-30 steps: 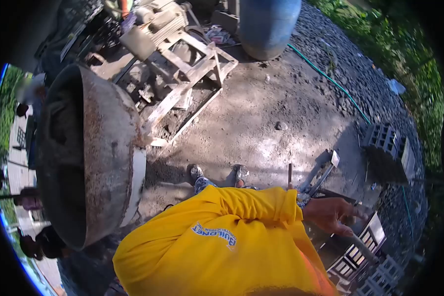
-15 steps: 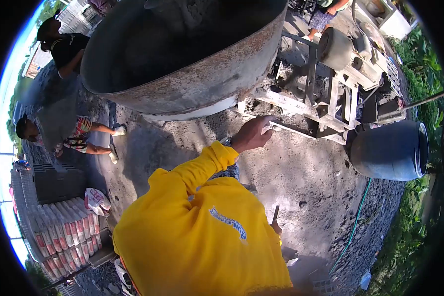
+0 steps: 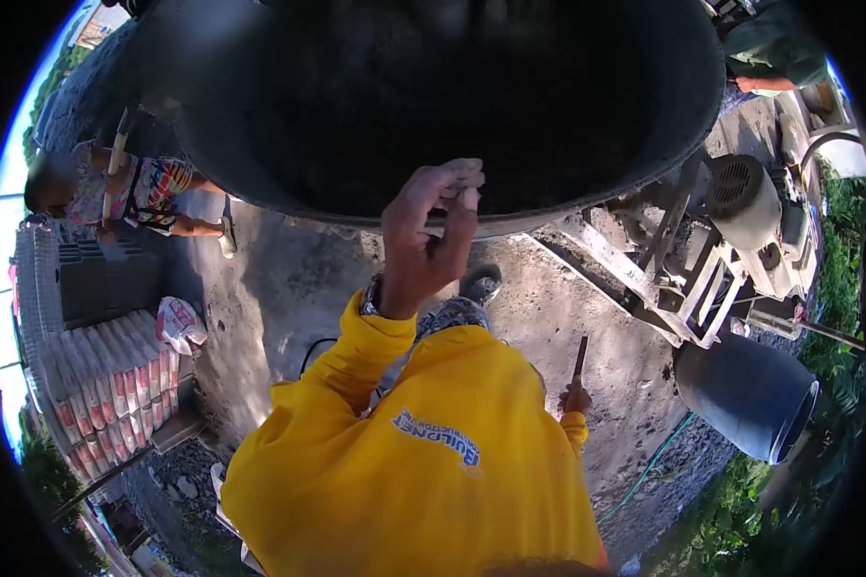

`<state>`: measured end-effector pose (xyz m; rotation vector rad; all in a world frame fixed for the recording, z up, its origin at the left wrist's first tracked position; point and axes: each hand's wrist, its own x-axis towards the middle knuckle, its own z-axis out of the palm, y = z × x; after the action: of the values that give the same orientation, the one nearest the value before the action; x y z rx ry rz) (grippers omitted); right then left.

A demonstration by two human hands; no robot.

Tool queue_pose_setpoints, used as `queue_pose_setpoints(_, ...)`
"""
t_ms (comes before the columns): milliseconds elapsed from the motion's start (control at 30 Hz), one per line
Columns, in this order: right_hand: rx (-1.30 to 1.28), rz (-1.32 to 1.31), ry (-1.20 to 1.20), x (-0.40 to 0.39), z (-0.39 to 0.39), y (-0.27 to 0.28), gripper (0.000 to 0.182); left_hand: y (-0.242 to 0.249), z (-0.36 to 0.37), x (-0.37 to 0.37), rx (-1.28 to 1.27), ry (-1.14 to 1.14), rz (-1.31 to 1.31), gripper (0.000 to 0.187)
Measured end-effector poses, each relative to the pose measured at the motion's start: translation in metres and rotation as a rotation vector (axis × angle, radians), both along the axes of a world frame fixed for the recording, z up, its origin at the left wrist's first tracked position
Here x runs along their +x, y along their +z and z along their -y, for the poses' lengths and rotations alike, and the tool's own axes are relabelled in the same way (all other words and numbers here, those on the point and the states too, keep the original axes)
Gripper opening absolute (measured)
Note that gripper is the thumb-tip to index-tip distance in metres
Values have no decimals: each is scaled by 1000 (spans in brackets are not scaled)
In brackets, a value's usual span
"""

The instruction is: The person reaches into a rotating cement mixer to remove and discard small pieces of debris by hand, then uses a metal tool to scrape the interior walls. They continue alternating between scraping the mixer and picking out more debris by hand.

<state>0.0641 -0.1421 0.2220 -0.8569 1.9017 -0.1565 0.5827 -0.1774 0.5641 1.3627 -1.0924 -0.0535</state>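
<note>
My left hand (image 3: 428, 226) is raised at the near rim of a large metal drum (image 3: 520, 226), its fingers curled in and whitish with dust. Whether something small sits between those fingers, I cannot make out. A watch (image 3: 371, 296) is on that wrist. Low at my right side, my right hand (image 3: 575, 397) is closed around a narrow dark stick-like tool (image 3: 581, 358), which points up and away from me. The drum's inside is in deep shadow, and its contents are hidden.
A motor (image 3: 741, 195) on a metal frame (image 3: 635, 279) stands right of the drum, near a blue barrel (image 3: 746, 394). Stacked bags (image 3: 115, 394) are at left. A person (image 3: 154, 197) holding a pole stands left; another person (image 3: 775, 48) is at upper right.
My left hand has moved left and up, from beside the metal frame to the drum's rim, and its fingers have curled. My view has shifted, showing more of my right hand and its tool.
</note>
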Motion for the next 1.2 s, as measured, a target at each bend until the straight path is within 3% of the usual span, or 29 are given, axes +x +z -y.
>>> queue_pose_setpoints(167,-77,44,9,52,56,32,60,-25,-12,56,136,373,-58,25)
queue_pose_setpoints(267,-82,27,42,62,72,31,56,-30,-7,59,82,415,119,26)
queue_pose_setpoints(367,-69,49,34,75,84,45,59,-27,-8,59,138,509,64,26)
queue_pose_setpoints(433,-86,110,-62,77,92,48,57,-31,-8,62,134,520,161,28)
queue_pose_setpoints(500,-73,212,-243,78,105,57,53,-24,-1,51,136,518,27,29)
queue_pose_setpoints(567,-89,473,-512,78,123,74,49,-20,2,48,182,504,8,30)
queue_pose_setpoints(733,-244,836,-690,54,169,94,42,-14,11,38,347,588,57,30)
queue_pose_setpoints(867,-280,889,-752,23,213,81,36,-12,15,30,484,681,89,32)
queue_pose_setpoints(1067,-529,468,-953,-37,297,63,41,-25,22,36,536,721,210,34)
queue_pose_setpoints(1100,-558,293,-931,-52,314,55,46,-31,19,41,545,712,221,32)
queue_pose_setpoints(1133,-416,-61,-791,-77,340,45,50,-33,17,46,548,735,235,31)
queue_pose_setpoints(1167,-331,47,-779,-124,365,-4,50,-27,18,41,607,782,204,29)
queue_pose_setpoints(1200,-303,-114,-635,-143,390,-11,50,-38,11,51,593,796,274,27)
